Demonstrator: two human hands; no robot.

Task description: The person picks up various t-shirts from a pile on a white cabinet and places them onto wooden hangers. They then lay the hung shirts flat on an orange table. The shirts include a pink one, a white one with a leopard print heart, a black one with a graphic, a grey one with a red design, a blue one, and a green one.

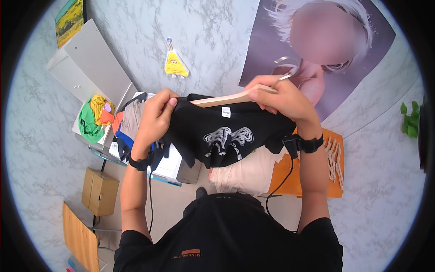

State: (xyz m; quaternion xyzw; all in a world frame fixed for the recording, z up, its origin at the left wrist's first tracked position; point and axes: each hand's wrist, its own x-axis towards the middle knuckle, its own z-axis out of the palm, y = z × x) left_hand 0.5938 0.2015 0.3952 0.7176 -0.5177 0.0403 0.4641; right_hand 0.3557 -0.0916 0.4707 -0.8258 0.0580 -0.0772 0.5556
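A black T-shirt (190, 136) with a white swirled print and a white neck label is held up in front of me. My left hand (158, 117) pinches its shoulder at the left, thumb on the cloth. My right hand (280, 98) grips a light wooden clothes hanger (224, 99) near its metal hook, which points up and to the right. One arm of the hanger reaches into the shirt's neck opening; its tip is hidden in the cloth. Whether the right fingers also hold the shirt's neckline is not clear.
An orange table (285, 176) bears pale folded cloth (243, 170) and several wooden hangers (334, 159). Colourful clothes (90, 122) lie on white surfaces at the left. A cardboard box (100, 192) and a wooden chair or board (80, 234) stand lower left. Cables (151, 200) hang from both wrists.
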